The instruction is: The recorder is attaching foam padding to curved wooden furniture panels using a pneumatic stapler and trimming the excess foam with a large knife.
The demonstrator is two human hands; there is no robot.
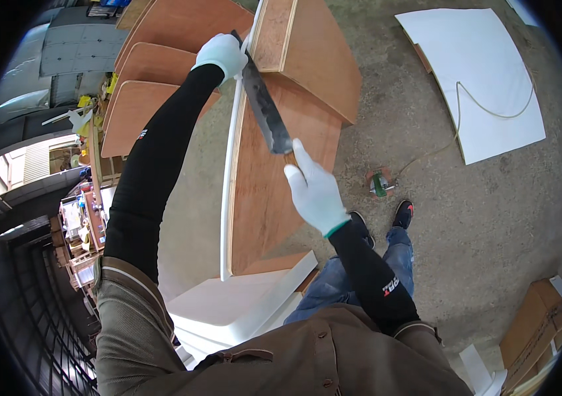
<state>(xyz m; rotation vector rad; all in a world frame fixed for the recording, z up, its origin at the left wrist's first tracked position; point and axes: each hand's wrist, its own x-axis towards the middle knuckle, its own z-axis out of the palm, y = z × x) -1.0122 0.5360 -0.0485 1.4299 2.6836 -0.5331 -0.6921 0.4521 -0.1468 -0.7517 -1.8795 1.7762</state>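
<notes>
A long, flat, dark metal file [264,105] with a wooden handle lies slanted across the upper end of a plywood piece [281,165]. My right hand [317,195], in a white glove, is closed round the handle, with thumb and forefinger along it. Near the file's far end my left hand [221,56], also gloved, is closed on the blade beside the white edge [231,165] of the piece. The left fingertips are partly hidden. A box-like plywood block [317,59] rises from the piece just right of the blade.
Curved plywood panels [142,115] stand at the upper left. White curved pieces [228,307] are stacked below the workpiece. A green tool [379,183] lies on the concrete floor near my feet, its cord running to a white panel [486,79]. Cardboard boxes [535,323] stand lower right.
</notes>
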